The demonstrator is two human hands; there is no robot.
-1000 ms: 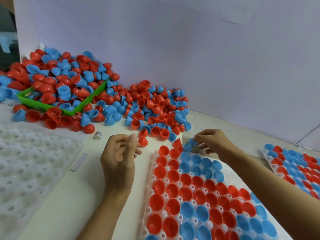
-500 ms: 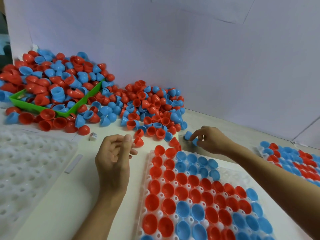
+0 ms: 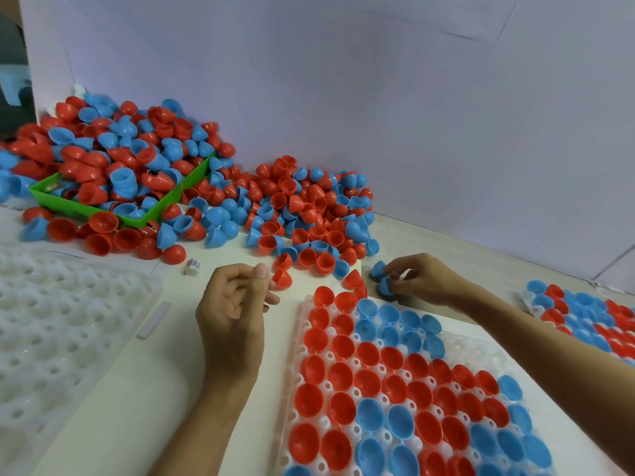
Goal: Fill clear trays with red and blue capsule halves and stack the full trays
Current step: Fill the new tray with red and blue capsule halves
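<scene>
A clear tray lies in front of me, most cells holding red and blue capsule halves, with some bare cells near its right side. My right hand is just past the tray's far edge and pinches a blue capsule half; a second blue half touches its fingertips. My left hand hovers left of the tray, fingers loosely curled, nothing visible in it. A red half lies just beyond its fingertips. A loose pile of halves sits behind.
A green bin heaped with halves stands at the back left. Empty white trays lie at the left. A filled tray sits at the right. A small white block and a white strip lie on the table. A wall stands behind.
My right hand has moved off the tray's far corner to the blue halves just beyond it and pinches one. My left hand has hardly moved.
</scene>
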